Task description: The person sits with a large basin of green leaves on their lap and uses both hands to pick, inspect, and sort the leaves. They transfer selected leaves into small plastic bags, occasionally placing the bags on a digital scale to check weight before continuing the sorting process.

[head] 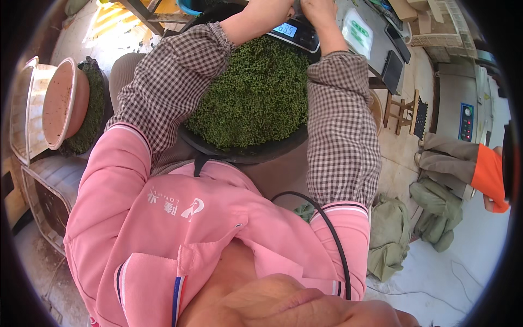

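Both hands are at the top edge, partly cut off, just above a black digital scale (296,34) with a lit display. My left hand (271,11) has its fingers bent beside a small greyish thing (300,10). My right hand (319,14) is on the other side of that thing. Its shape and the fingertips around it are too cut off to make out. Below the scale, between my forearms, a wide black basin (245,155) holds a heap of small green berries (253,94), resembling Sichuan peppercorns.
A plastic bag with green print (357,32) lies on the grey table (374,61) at right, near dark flat devices (392,71). A pink basin (61,102) stands at left. A wooden stool (402,112), green sacks (388,241) and a person in orange (488,175) are further right.
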